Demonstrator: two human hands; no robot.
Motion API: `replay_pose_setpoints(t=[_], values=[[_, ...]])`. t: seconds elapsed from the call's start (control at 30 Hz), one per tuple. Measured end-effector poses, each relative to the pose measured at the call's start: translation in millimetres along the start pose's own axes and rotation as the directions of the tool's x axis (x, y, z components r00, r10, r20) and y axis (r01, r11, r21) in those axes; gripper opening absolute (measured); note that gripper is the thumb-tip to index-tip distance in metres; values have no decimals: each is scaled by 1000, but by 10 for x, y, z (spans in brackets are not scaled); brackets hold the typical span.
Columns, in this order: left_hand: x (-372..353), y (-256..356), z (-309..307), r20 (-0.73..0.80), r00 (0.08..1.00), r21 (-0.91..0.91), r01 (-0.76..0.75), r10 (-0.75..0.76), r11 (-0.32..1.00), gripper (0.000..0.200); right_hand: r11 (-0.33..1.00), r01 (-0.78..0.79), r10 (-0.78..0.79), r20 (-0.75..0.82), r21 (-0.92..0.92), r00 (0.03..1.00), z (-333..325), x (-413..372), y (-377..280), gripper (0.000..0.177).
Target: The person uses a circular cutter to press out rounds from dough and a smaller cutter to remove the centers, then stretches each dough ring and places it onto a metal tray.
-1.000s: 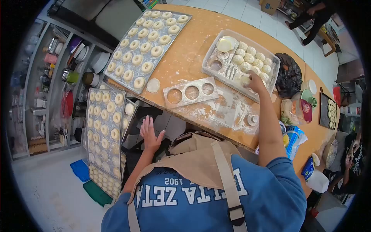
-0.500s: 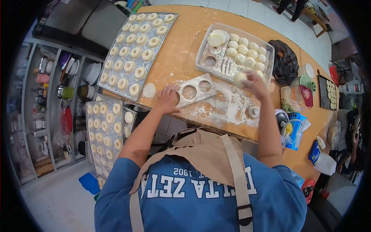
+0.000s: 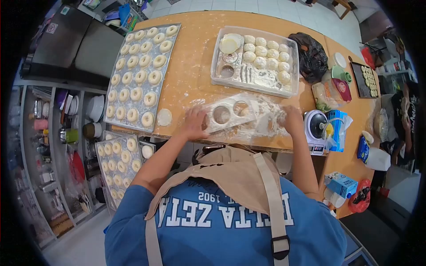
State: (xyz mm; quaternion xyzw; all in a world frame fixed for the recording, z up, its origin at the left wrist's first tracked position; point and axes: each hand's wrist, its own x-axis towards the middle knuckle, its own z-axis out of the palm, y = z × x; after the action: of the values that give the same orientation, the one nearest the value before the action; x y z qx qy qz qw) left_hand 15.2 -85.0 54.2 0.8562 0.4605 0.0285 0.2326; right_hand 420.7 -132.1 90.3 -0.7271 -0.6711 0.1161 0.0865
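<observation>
My left hand (image 3: 194, 123) holds the left end of a floured metal plate with large round holes (image 3: 231, 117), fingers over one side and thumb by the other. To its left lies a flat round dough disc (image 3: 164, 117). My right hand (image 3: 293, 121) is low over the floured tabletop, right of the plate. Its fingers are curled, and what they hold, if anything, is hidden. Beyond the plate stands a plastic tray (image 3: 253, 88) with rows of dough balls (image 3: 260, 62). Round lids or cutters (image 3: 230, 44) lie in its left part.
A large metal tray of dough rings (image 3: 141, 76) lies on the left of the table, with another tray (image 3: 119, 166) lower beside it. To the right are a black plastic bag (image 3: 309, 57), a kitchen scale (image 3: 314, 146) and a blue box (image 3: 337, 133). Another person stands far right.
My right hand has left the plastic tray and come down to the table; the dough ball it held now appears in the tray. My left hand stays at the plate. The view has shifted.
</observation>
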Motion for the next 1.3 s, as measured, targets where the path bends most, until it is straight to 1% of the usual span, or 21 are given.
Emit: replay_pose_setpoints(t=[0.07, 0.17, 0.2, 0.3, 0.37, 0.4, 0.5, 0.6, 0.7, 0.8, 0.9, 1.0, 1.07, 1.2, 1.3], values=[[237, 153, 18, 51, 995, -6, -86, 86, 996, 95, 998, -13, 15, 35, -59, 999, 50, -140, 35, 26], [515, 460, -32, 143, 978, 2, -153, 151, 988, 95, 984, -177, 175, 72, 28, 982, 102, -183, 94, 24], [593, 526, -16, 155, 971, -15, -180, 180, 984, 97, 981, -182, 181, 31, 60, 983, 115, -196, 145, 24], [763, 683, 11, 272, 953, 86, -159, 130, 984, 100, 975, -177, 190, -94, 134, 977, 56, -245, 225, 24], [810, 724, 30, 285, 947, 83, -175, 145, 981, 101, 975, -156, 183, -171, 159, 968, -103, -286, 172, 25], [827, 723, 46, 292, 944, 83, -183, 151, 980, 101, 958, -177, 218, -171, 225, 961, -185, -302, 95, 24], [862, 668, 157, 281, 946, 92, -191, 159, 977, 101, 843, -186, 258, -76, 504, 963, -198, -298, -123, 24], [885, 669, 97, 318, 937, 115, -193, 148, 975, 103, 850, -164, 169, 36, 501, 985, -238, -250, -618, 26], [905, 635, 122, 312, 939, 115, -189, 146, 975, 102, 954, -18, -11, 93, 301, 996, -31, -95, -868, 30], [912, 610, 124, 318, 937, 80, -176, 142, 981, 103, 973, 20, -45, 106, 228, 993, 83, 13, -1030, 30], [904, 601, 100, 298, 942, 80, -189, 157, 979, 104, 987, 44, -69, 165, 155, 984, 109, 87, -1149, 27], [888, 646, 24, 324, 938, 87, -159, 123, 983, 105, 988, 122, -138, 190, 94, 972, 211, 100, -1195, 24], [896, 636, 35, 338, 934, 89, -158, 119, 983, 105, 989, 125, -138, 187, 79, 973, 337, 101, -1170, 23], [898, 662, 28, 361, 928, 102, -135, 90, 986, 104, 994, 93, -102, 207, 55, 973, 378, 88, -1190, 22], [902, 660, 53, 360, 930, 91, -118, 78, 989, 103, 995, 100, -102, 213, 20, 972, 401, 100, -1201, 23]])
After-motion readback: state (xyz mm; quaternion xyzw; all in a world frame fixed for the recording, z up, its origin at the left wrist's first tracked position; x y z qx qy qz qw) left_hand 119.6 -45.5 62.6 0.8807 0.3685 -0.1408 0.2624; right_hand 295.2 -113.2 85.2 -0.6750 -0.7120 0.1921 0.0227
